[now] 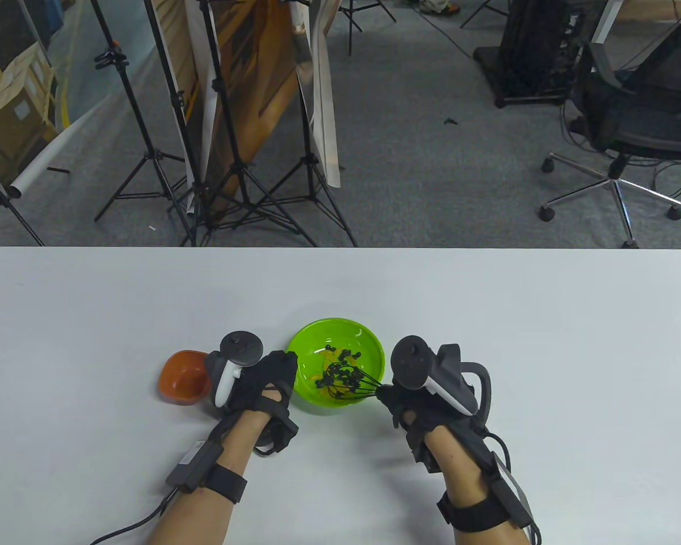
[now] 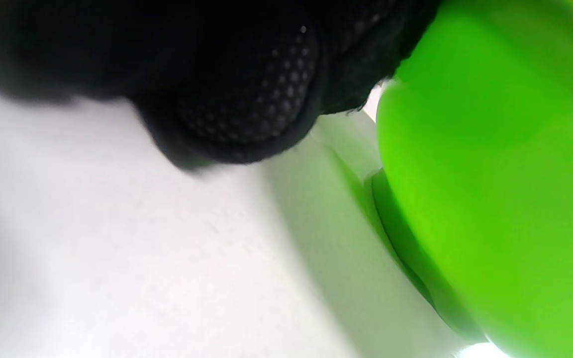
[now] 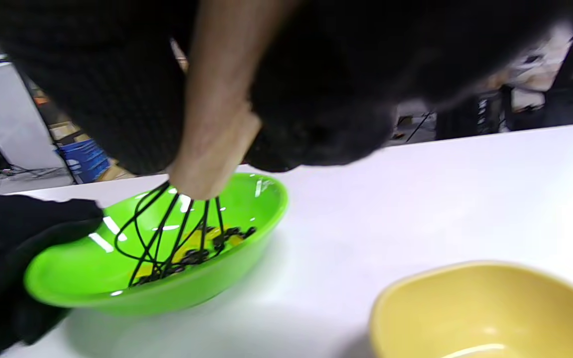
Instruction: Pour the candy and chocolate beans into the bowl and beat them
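The green bowl stands mid-table with black chocolate beans and yellow candy in its bottom. A whisk with black wires and a wooden handle leans into it from the right, its wire head among the beans. My right hand grips that handle. At the bowl's left rim my left hand holds the bowl, its glove wrapped against the wall. In the left wrist view the gloved fingers sit close beside the green wall.
An empty orange bowl sits just left of my left hand. A yellow bowl stands on the table near my right hand, hidden under it in the table view. Tripods and an office chair stand beyond the far table edge.
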Action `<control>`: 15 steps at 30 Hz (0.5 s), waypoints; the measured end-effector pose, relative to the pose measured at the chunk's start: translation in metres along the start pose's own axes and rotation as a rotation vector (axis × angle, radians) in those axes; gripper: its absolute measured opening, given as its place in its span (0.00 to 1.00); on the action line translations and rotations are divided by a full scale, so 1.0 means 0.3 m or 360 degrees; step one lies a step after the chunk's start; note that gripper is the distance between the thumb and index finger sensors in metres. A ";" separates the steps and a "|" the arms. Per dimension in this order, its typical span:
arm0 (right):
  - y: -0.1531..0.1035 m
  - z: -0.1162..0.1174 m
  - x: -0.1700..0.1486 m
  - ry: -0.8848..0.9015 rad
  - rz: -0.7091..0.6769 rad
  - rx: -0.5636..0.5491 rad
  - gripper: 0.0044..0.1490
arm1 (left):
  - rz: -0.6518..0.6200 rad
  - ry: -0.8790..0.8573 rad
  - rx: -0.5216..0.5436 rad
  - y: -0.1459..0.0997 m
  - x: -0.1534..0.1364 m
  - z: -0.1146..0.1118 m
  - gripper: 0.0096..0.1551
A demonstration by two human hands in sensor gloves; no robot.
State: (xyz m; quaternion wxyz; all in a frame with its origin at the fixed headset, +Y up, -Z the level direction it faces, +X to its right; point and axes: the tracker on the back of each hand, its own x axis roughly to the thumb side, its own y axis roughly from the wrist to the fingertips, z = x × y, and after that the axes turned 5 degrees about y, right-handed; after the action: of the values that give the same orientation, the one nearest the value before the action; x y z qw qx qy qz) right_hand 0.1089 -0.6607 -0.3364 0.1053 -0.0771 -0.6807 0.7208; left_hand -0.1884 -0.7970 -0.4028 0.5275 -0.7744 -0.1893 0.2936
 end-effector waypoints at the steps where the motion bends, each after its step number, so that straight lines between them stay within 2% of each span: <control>1: 0.005 0.004 -0.004 0.0001 0.0027 -0.0017 0.34 | -0.0002 0.0006 -0.0001 0.000 0.001 0.000 0.23; 4: 0.019 0.027 -0.013 -0.0018 0.0118 -0.0085 0.34 | -0.0003 0.0002 -0.0002 0.001 0.000 0.000 0.23; 7: 0.042 0.060 -0.036 0.0085 0.0202 -0.0057 0.35 | 0.0000 -0.0035 -0.0019 0.004 -0.006 0.002 0.23; 15: 0.074 0.125 -0.065 0.0303 0.0202 -0.0046 0.35 | 0.0018 -0.0051 -0.0022 0.005 -0.009 0.003 0.23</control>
State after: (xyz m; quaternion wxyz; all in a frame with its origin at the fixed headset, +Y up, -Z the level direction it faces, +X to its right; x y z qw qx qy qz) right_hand 0.1172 -0.7032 -0.3567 0.1225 -0.1896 -0.6717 0.7056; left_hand -0.1911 -0.7984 -0.4038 0.5174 -0.7743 -0.1953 0.3075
